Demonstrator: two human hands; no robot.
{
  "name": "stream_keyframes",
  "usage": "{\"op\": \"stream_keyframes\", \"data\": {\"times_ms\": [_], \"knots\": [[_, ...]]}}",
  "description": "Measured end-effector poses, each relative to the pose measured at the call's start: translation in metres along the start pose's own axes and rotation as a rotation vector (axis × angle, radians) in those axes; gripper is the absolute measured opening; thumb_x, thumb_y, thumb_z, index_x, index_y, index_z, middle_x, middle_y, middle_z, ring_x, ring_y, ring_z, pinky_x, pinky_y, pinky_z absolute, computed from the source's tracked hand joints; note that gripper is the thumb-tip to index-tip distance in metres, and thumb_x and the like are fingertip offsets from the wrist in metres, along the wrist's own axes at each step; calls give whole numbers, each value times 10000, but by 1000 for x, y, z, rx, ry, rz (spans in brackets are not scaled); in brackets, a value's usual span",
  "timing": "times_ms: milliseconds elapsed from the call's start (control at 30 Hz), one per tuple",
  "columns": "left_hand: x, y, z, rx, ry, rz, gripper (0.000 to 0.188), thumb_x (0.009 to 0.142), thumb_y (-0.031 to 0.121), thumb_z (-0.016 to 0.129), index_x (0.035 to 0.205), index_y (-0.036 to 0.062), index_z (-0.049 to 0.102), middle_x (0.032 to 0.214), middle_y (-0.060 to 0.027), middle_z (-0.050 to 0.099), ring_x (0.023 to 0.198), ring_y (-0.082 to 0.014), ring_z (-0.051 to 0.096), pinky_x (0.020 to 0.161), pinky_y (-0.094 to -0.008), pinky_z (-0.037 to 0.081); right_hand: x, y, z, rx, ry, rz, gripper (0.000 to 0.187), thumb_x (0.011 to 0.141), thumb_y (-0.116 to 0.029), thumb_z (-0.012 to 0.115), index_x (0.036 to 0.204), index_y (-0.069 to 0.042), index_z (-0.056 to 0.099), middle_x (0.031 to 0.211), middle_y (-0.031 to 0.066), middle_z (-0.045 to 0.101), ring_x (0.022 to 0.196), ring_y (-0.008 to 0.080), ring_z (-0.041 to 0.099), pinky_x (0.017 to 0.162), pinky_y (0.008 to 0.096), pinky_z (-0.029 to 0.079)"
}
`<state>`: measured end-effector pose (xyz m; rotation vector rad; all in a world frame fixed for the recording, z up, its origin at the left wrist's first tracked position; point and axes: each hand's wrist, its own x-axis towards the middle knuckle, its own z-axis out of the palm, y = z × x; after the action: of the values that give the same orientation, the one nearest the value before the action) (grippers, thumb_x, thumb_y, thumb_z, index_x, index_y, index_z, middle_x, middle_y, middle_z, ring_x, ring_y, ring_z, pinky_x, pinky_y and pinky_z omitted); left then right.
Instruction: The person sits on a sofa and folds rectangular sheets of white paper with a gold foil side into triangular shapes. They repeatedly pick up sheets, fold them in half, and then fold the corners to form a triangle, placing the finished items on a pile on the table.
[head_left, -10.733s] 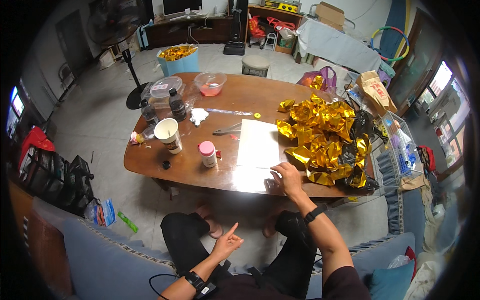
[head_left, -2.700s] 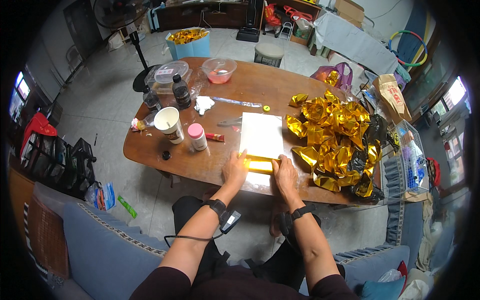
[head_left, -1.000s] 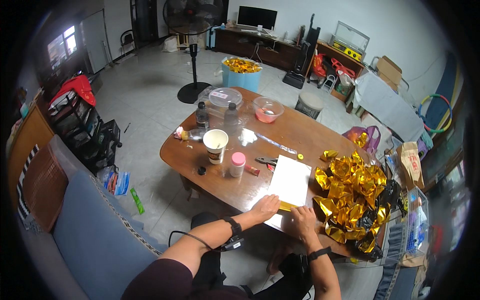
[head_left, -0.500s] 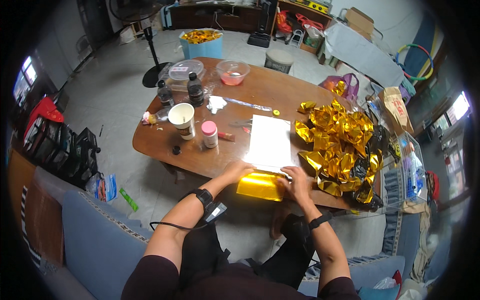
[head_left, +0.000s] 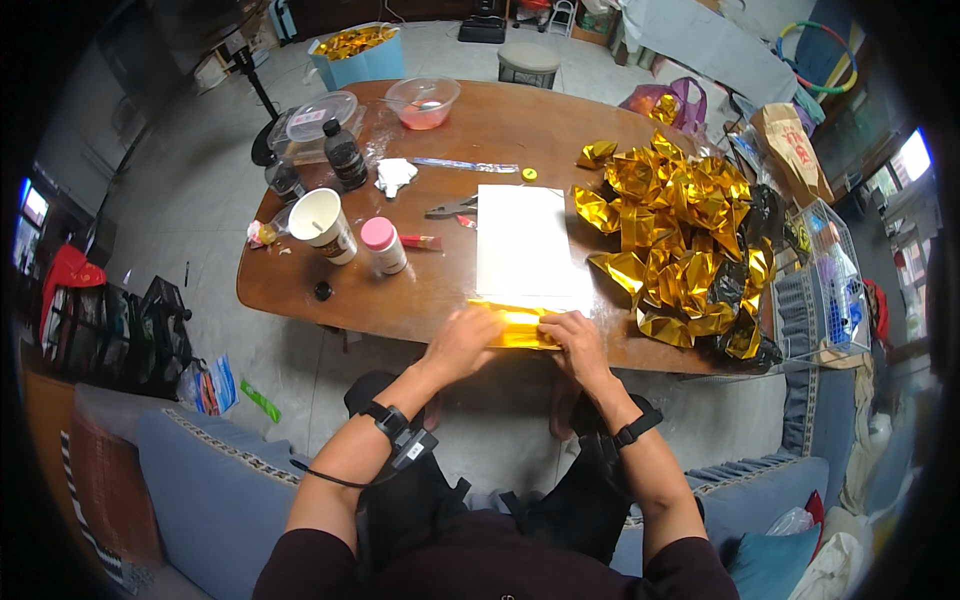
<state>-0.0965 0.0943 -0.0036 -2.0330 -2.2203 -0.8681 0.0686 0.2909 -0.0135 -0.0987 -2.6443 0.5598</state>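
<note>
A shiny gold foil paper sheet [head_left: 522, 327] lies at the table's near edge, creased and folded into a narrow strip. My left hand [head_left: 464, 343] is closed over its left end, fingers bent and partly hidden. At the right end my right hand [head_left: 577, 344] pinches the foil between thumb and fingers. Just beyond the foil rests a white rectangular stack of paper or board [head_left: 522, 240]. To the right spreads a heap of folded gold foil pieces [head_left: 680, 235], partly on black plastic [head_left: 728, 283].
On the wooden table [head_left: 400, 315] stand a paper cup [head_left: 322, 228], a pink-capped bottle [head_left: 384, 247], dark bottles [head_left: 345, 157] and a clear bowl [head_left: 424, 104]. Pliers [head_left: 452, 207] lie beside the white stack. A wire basket [head_left: 832, 280] adjoins the right edge. Blue sofa cushions [head_left: 215, 460] flank me.
The foil sheet, flat and overhanging the table edge before, is now folded narrower. My left hand has come down onto its left end. The whole view has shifted.
</note>
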Motion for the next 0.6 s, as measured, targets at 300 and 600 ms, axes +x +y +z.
{"op": "stream_keyframes", "data": {"times_ms": [300, 600], "knots": [[3, -26, -5, -302, 255, -287, 254, 670, -36, 660, 907, 46, 694, 839, -82, 674, 749, -262, 585, 683, -341, 484, -10, 6, 7, 144, 187, 452, 130, 691, -72, 710, 820, -70, 700, 813, 67, 570, 846, 241, 524, 777, 337, 414], [6, -19, 14, -402, 333, -813, 296, 734, 57, 737, 1018, 7, 672, 700, -40, 598, 607, -96, 531, 566, -241, 434, 1, -9, 7, 55, 373, 642, 148, 682, -186, 769, 700, -89, 658, 767, 22, 535, 809, 211, 501, 734, 346, 334]]}}
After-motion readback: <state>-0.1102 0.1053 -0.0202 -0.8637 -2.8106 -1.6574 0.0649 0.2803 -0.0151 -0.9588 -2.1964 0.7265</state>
